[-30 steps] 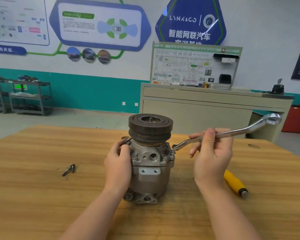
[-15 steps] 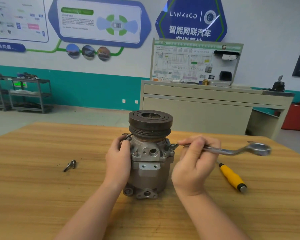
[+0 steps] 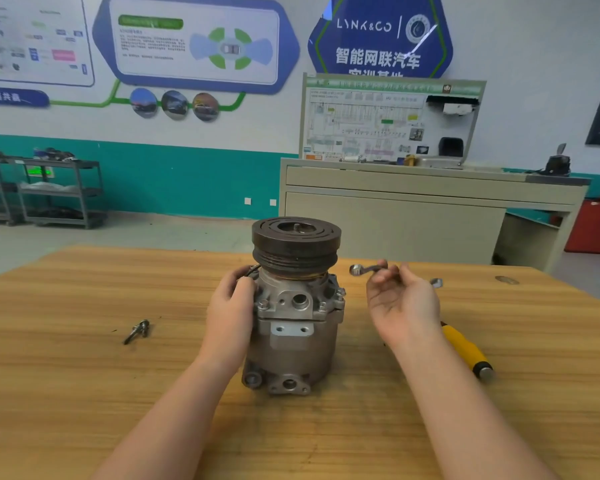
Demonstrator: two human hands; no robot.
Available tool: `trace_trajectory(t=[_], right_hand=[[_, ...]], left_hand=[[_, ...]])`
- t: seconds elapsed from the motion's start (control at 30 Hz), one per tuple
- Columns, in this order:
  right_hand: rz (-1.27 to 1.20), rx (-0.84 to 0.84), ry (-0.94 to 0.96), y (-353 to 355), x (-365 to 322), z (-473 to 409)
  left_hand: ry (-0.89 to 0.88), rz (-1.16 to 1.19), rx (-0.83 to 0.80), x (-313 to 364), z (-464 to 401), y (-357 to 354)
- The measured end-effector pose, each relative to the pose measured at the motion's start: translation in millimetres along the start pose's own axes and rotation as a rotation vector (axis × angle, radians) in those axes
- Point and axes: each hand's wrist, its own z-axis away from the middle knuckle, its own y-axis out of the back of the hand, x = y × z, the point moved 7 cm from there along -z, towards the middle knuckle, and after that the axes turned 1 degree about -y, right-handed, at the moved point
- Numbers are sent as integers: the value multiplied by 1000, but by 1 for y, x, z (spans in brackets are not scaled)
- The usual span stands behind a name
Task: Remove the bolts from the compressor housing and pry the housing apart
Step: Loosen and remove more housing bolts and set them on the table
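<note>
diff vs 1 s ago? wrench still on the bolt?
No. The wrench has come off the compressor; the right hand turned palm-up and holds it in its fingers, clear of the housing. Unchanged: left hand grips the compressor's side, loose bolts and yellow-handled tool lie on the table.

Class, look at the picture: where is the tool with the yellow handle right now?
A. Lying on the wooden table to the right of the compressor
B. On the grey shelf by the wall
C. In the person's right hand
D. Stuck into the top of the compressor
A: the yellow-handled tool lies flat on the table, right of the compressor, while the right hand holds a wrench instead.
</note>
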Motion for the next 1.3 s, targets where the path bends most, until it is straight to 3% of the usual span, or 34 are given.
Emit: trace_trajectory(t=[0.2,0.6,0.8,0.97,1.17,1.3], right_hand=[[452,-93,640,-18,-26,35],[830,-576,1397,-51,-20,103],[833,-586,1371,-51,-16,102],[876,-694,1348,-51,6,111],[626,-356,1229,-41,-9,104],[636,-306,1266,-41,-14,107]], left_hand=[[136,39,-168,-11,-11,-5],[122,19,-177,-16,-13,-6],[122,28,-169,-16,-12,-7],[107,22,-151,-16,-11,-7],[116,28,-144,-17,-12,-8],[132,54,-149,-17,-12,-7]])
